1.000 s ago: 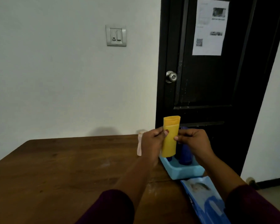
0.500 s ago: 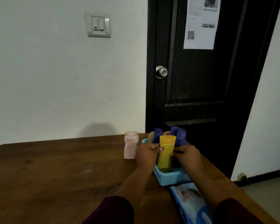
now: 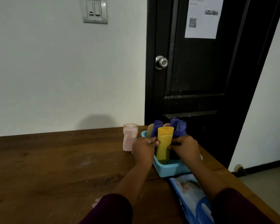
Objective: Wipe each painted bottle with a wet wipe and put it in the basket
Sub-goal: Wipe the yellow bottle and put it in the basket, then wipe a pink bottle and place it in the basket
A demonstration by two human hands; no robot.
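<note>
A yellow bottle (image 3: pixel 164 143) stands upside down in the front of the light blue basket (image 3: pixel 171 169). My left hand (image 3: pixel 144 148) pinches its left side and my right hand (image 3: pixel 184 147) grips its right side. Behind it in the basket stand three blue bottles (image 3: pixel 179 129) and a beige one (image 3: pixel 150 129). A pink bottle (image 3: pixel 130 139) stands on the table just left of the basket.
A blue wet-wipe pack (image 3: pixel 192 196) lies on the wooden table (image 3: pixel 55 167) in front of the basket, near the right edge. A small pale scrap (image 3: pixel 95 203) lies by my left sleeve. A black door (image 3: pixel 200 70) is behind the table.
Both hands have lowered the yellow bottle from in front of me down into the front of the basket. The view has tilted and shifted, bringing the pink bottle into sight.
</note>
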